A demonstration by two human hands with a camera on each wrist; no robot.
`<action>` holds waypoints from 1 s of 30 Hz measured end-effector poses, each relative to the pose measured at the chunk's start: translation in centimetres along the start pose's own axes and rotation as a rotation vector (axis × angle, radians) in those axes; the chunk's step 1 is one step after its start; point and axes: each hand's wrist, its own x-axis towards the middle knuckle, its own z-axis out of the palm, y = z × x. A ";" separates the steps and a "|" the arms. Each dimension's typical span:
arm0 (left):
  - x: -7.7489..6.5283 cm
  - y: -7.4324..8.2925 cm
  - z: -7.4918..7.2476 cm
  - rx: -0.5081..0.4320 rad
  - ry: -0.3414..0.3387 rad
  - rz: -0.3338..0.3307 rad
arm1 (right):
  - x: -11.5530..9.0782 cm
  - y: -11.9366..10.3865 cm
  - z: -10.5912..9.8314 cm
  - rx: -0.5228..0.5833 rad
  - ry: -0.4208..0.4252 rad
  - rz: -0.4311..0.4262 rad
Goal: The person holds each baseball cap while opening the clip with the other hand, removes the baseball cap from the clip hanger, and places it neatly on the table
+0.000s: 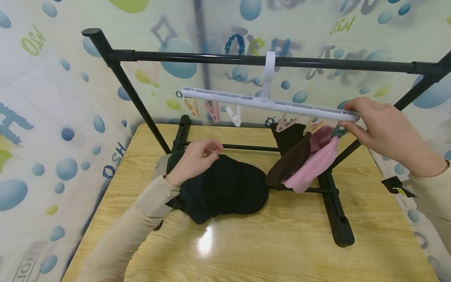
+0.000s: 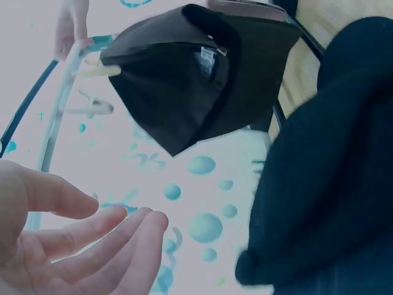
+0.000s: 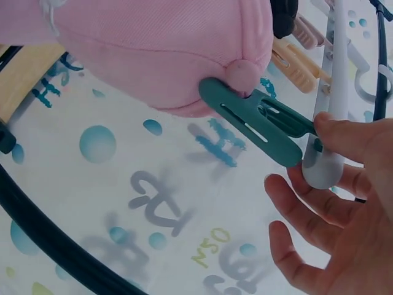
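Note:
My right hand (image 1: 391, 129) grips the right end of a pale grey clip hanger (image 1: 229, 96), thumb and fingers around its tip. The hanger hooks over a black rail and slants down to the right. Beside that hand, a green clip (image 3: 252, 123) bites the edge of a pink cap (image 1: 313, 168). A dark brown cap (image 1: 290, 160) hangs to its left from an orange clip (image 1: 313, 127). My left hand (image 1: 197, 160) holds nothing, its fingers loosely bent above a black cap (image 1: 229, 184) lying on the table. In the left wrist view the brown cap's inside shows.
A black rack (image 1: 218, 58) stands on the wooden table (image 1: 267, 243), its right foot (image 1: 338, 219) reaching forward. Yellow, pink and white clips (image 1: 234, 115) dangle from the hanger's left half. More dark and grey headwear (image 1: 162, 165) lies under the left hand. A patterned backdrop surrounds the table.

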 end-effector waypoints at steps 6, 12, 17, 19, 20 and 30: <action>1.3 1.0 1.2 -0.020 -0.053 0.042 | 0.4 -0.4 -0.4 0.009 0.013 -0.014; 2.5 1.6 1.6 -0.031 -0.084 0.051 | 1.1 -0.7 -0.5 -0.002 0.012 -0.013; 3.2 2.3 1.6 -0.032 -0.117 0.038 | 1.7 -0.7 -0.5 -0.002 0.025 -0.020; 3.6 2.5 1.8 -0.039 -0.133 0.036 | 1.9 -0.7 -0.5 0.004 0.031 -0.019; 3.7 2.6 1.9 -0.046 -0.140 0.035 | 2.1 -0.7 -0.4 0.006 0.031 -0.017; 5.4 3.7 4.0 -0.091 -0.242 0.037 | 3.2 -1.0 0.2 0.038 0.021 -0.021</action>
